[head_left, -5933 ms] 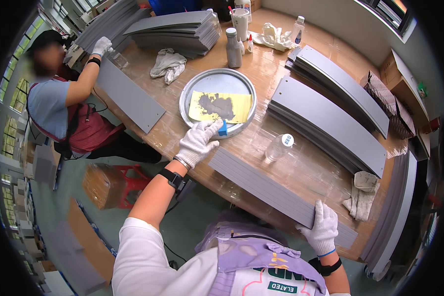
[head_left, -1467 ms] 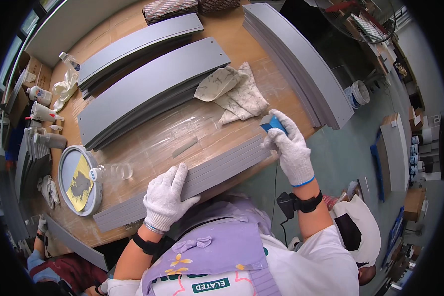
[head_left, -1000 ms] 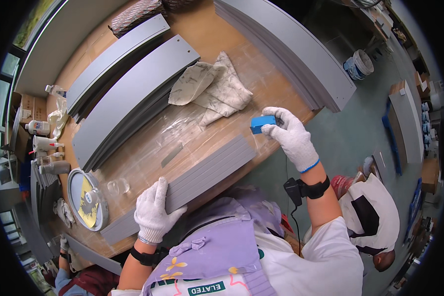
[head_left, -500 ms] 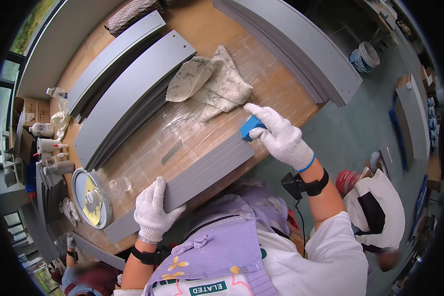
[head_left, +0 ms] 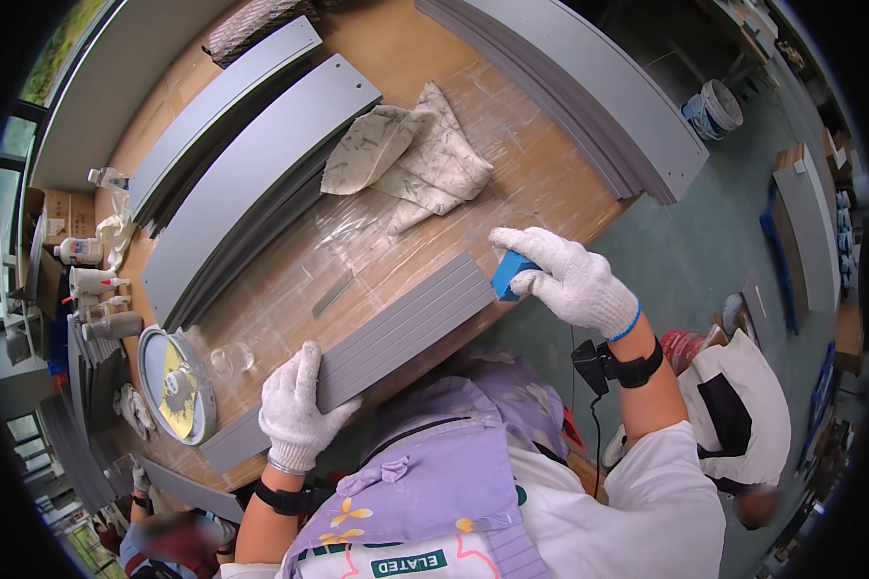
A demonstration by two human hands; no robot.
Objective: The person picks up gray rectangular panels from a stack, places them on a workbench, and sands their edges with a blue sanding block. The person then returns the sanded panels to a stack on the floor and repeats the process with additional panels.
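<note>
A stack of long grey boards (head_left: 406, 333) lies along the near edge of the table, its grooved side facing up. My left hand (head_left: 302, 413), in a white knit glove, is wrapped over the boards toward their left part. In my gloved right hand (head_left: 574, 280) a small blue block (head_left: 514, 275) is pinched between thumb and fingers. The block is at the right end of the boards, close against the end face; whether it touches cannot be made out. A thin flat strip (head_left: 333, 295) lies on the table just beyond the boards.
A stained cloth (head_left: 434, 174) rests mid-table. Curved grey panels (head_left: 261, 164) are stacked at far left, and another stack (head_left: 589, 87) at far right. A round tub lid (head_left: 201, 400), clear cup (head_left: 234, 361) and bottles (head_left: 116, 326) stand at left. Co-workers are at lower left and right.
My right hand with the blue block has moved right and slightly down, from the boards' top corner to their right end. My left hand has stayed nearly in place.
</note>
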